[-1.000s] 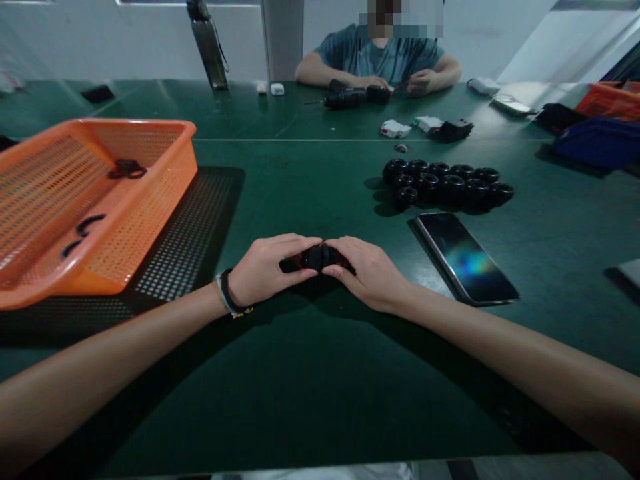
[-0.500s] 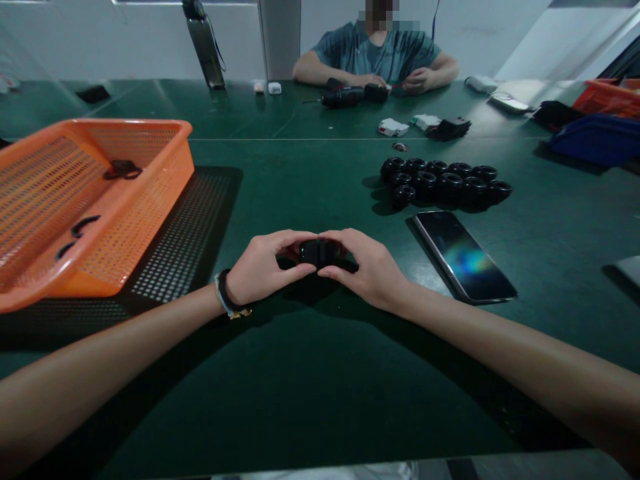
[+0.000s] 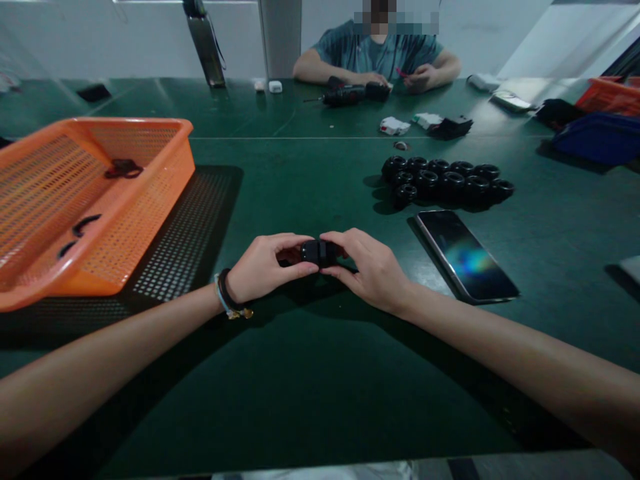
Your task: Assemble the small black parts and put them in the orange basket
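Between my two hands, just over the green table (image 3: 310, 373), is a small glossy black part (image 3: 318, 253) with a raised band around its middle. My left hand (image 3: 267, 267) pinches its left end between thumb and fingers. Its right end is gripped the same way by my right hand (image 3: 373, 270). The fingertips hide both ends, and I cannot tell exactly what the part is. Beyond my right hand, several shiny black ring-topped pieces (image 3: 453, 180) stand grouped in rows.
An orange perforated basket (image 3: 155, 127) with a few dark pieces inside stands at the left. A phone (image 3: 467, 257) lies at the right. Across the table a person (image 3: 377, 57) sits behind a black power drill (image 3: 345, 93). A blue bin (image 3: 597, 139) is at the far right.
The fingertips of my two hands have moved slightly apart, so more of the black part shows. The person opposite has shifted a hand a little.
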Motion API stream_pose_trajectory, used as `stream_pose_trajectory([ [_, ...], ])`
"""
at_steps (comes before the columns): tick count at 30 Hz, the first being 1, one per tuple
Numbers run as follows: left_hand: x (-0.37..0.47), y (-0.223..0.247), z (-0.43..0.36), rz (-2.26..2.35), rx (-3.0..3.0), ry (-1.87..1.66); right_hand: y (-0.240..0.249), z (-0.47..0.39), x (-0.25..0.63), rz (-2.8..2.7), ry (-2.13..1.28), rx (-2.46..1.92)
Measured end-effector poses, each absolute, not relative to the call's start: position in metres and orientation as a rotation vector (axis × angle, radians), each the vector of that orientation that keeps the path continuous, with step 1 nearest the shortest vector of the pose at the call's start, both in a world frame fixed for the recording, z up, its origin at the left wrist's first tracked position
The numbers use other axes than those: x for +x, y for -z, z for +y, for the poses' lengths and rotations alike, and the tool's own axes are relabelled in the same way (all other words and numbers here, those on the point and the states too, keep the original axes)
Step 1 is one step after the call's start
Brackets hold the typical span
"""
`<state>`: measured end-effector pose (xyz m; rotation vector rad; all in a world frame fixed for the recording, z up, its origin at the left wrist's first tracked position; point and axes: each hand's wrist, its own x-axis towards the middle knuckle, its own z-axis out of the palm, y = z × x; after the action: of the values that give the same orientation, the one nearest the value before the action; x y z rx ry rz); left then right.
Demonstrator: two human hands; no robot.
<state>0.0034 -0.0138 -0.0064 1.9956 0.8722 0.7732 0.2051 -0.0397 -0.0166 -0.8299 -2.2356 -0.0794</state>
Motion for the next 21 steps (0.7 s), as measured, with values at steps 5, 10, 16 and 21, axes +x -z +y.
stream_pose_trajectory([
  [5, 0.0027, 0.0035, -0.0164, 0.895, 2.214, -0.789, 0.0157, -0.0383, 0.2048, -2.271, 0.115, -0.796],
  [10, 0.0027, 0.0034, -0.0174, 0.890, 2.291, -0.789, 0.0157, -0.0398, 0.2030, -2.270, 0.099, -0.823],
  [16, 0.0018, 0.0033, -0.0176, 0.878, 2.432, -0.816, 0.0157, -0.0421, 0.2031, -2.272, -0.002, -0.889],
  [21, 0.0014, 0.0046, -0.0176, 0.830, 2.523, -0.868, 0.0149, -0.0434, 0.2045, -2.271, -0.175, -0.982],
])
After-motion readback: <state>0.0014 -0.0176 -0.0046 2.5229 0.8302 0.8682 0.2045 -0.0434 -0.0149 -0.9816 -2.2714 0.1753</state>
